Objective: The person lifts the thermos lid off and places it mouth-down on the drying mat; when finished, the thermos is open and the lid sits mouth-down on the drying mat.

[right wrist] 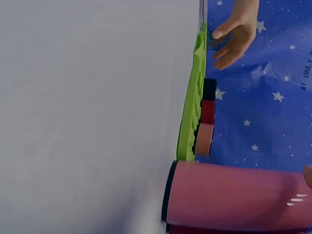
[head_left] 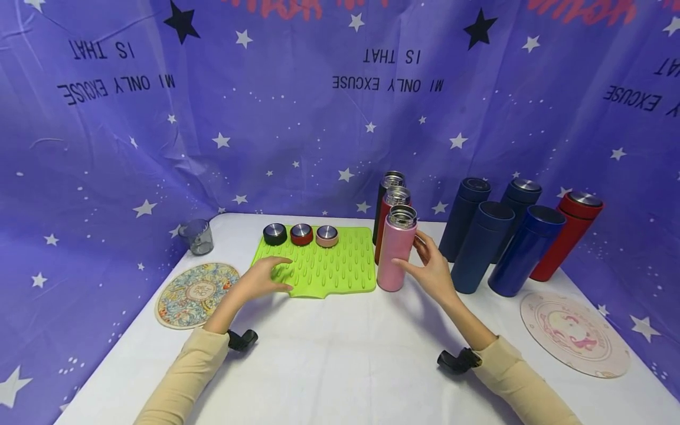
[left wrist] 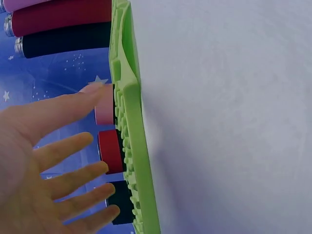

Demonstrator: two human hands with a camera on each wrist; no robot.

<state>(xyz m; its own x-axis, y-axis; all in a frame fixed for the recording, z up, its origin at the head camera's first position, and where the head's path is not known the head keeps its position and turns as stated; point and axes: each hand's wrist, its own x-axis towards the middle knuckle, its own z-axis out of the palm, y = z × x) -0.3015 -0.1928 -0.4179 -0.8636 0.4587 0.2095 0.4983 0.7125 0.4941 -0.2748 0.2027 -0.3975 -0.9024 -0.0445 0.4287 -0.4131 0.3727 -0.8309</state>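
A pink thermos bottle [head_left: 395, 254], lidless with a bare steel neck, stands upright on the white table. My right hand [head_left: 432, 274] holds it from the right side, thumb across its front and fingers partly hidden behind. In the right wrist view the pink bottle [right wrist: 239, 195] fills the lower right, with just a fingertip at the edge. My left hand [head_left: 262, 277] hovers with spread fingers over the left edge of a green ribbed mat [head_left: 340, 265], holding nothing. On the mat sit a black lid [head_left: 275, 235], a red lid [head_left: 301, 235] and a pink lid [head_left: 326, 236].
Behind the pink bottle stand a lidless red bottle [head_left: 388, 221] and a lidless black bottle [head_left: 390, 180]. Several lidded blue bottles [head_left: 480, 251] and a red one [head_left: 565, 239] stand at right. Round mats [head_left: 576, 336] lie at both sides; a clear grey cup [head_left: 199, 239] stands back left.
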